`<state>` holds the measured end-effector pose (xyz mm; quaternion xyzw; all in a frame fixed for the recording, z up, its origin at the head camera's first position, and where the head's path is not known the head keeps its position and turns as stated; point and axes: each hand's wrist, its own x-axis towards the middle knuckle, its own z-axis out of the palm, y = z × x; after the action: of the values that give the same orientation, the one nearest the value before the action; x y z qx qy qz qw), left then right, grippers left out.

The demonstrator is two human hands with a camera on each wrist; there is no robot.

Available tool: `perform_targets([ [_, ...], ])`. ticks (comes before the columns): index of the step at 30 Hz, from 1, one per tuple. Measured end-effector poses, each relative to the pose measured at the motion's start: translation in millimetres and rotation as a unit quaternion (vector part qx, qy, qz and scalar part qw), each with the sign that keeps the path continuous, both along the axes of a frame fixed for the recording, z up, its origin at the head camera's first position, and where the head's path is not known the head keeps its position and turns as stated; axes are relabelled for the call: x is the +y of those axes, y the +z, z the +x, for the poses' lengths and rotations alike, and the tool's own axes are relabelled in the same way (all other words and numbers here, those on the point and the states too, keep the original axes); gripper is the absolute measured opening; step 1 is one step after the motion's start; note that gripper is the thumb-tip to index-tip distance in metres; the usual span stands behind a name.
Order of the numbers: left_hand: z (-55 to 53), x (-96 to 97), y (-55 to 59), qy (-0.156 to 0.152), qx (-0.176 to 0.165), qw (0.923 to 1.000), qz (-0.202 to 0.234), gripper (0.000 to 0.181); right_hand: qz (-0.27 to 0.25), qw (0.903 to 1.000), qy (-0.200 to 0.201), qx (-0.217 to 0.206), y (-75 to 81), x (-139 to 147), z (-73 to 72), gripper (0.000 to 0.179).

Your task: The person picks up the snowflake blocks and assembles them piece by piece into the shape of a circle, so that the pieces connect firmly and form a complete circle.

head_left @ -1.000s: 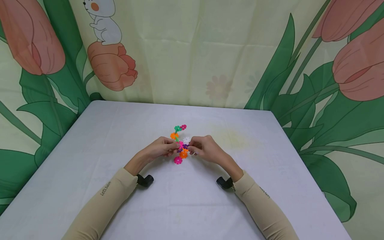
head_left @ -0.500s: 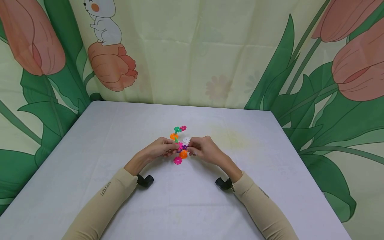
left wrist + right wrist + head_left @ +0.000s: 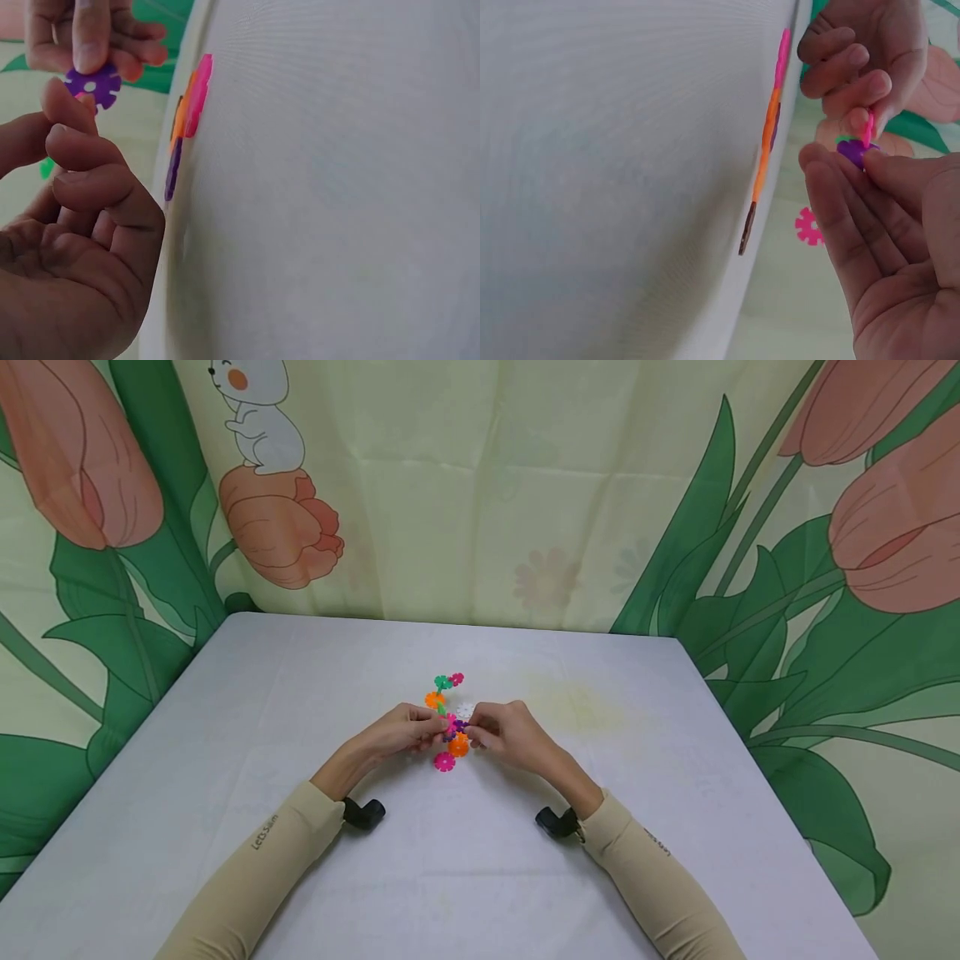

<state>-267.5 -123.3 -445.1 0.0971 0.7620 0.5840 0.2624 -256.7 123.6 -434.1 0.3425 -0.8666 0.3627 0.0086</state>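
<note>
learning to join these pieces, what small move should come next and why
Probably press the purple piece gently onto the pink piece: the right hand pinches the purple one, the left hand pinches the pink one, and their edges appear to meet in the right wrist view. Whether they are locked is unclear.

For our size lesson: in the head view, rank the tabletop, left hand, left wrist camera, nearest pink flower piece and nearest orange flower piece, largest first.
1. Tabletop
2. Left hand
3. Left wrist camera
4. Nearest pink flower piece and nearest orange flower piece: too alike to rank
</note>
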Motion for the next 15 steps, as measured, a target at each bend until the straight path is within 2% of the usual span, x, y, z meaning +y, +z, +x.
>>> perform_targets([
  [5, 0.3, 2.1, 1.4, 0.021, -0.004, 0.9997, 0.012, 0.034, -0.033, 0.9994, -0.015, 0.004, 2.0, -1.5, 0.6, 0.004],
  [9, 0.1, 1.8, 2.9, 0.036, -0.001, 0.9993, 0.007, 0.034, -0.036, 0.9989, -0.025, -0.016, 3.2, -3.6, 1.0, 0.007],
  [12, -1.6, -0.6, 4.4, 0.053, 0.003, 0.9986, 0.007, 0.033, -0.012, 0.998, -0.035, -0.05, 3.6, -5.0, 1.5, 0.014],
  [15, -3.9, -3.4, 5.6, 0.065, 0.002, 0.9978, 0.014, 0.033, 0.042, 0.9951, -0.023, -0.086, 2.2, -7.2, 2.1, 0.019],
])
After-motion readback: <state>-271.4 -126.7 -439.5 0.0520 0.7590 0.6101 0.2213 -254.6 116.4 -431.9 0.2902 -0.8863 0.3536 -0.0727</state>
